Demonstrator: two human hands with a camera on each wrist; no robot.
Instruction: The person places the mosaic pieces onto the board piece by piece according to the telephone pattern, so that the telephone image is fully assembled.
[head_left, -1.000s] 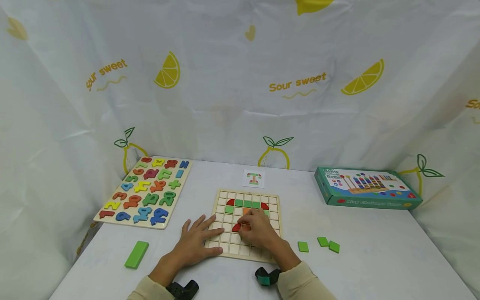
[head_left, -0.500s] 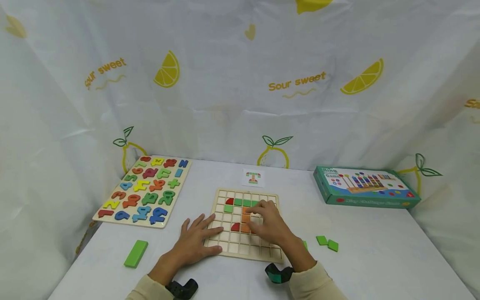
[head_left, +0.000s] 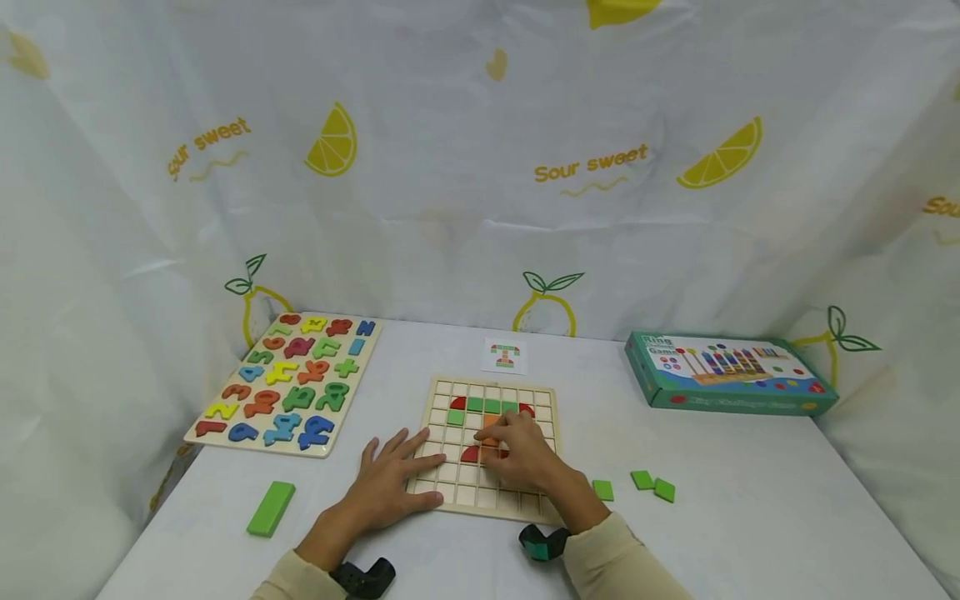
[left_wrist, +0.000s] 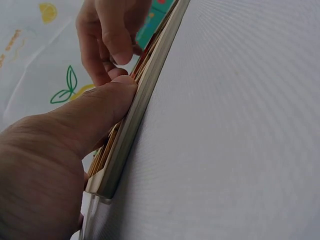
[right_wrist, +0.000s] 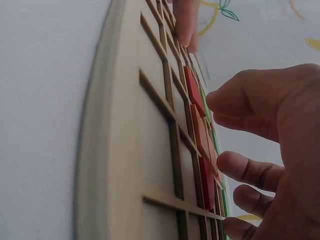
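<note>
A wooden grid board lies mid-table with tiles in some of its cells. Spread over its left edge is my left hand, whose thumb presses on the frame in the left wrist view. My right hand hovers low over the board's middle, fingers loosely bent, fingertips right at the orange tiles in the head view. The right wrist view shows nothing between thumb and fingers. There, an orange tile sits between two red curved tiles. A row of green tiles crosses the upper board, partly hidden by the right hand.
Several loose green tiles lie right of the board, and a long green block to the left. Behind stand a pattern card, a number puzzle board at left and a green game box at right.
The right hand shifted right and up from the lower tiles, then came back down and left over the orange column. A red tile now shows right of that column. The left hand has stayed put.
</note>
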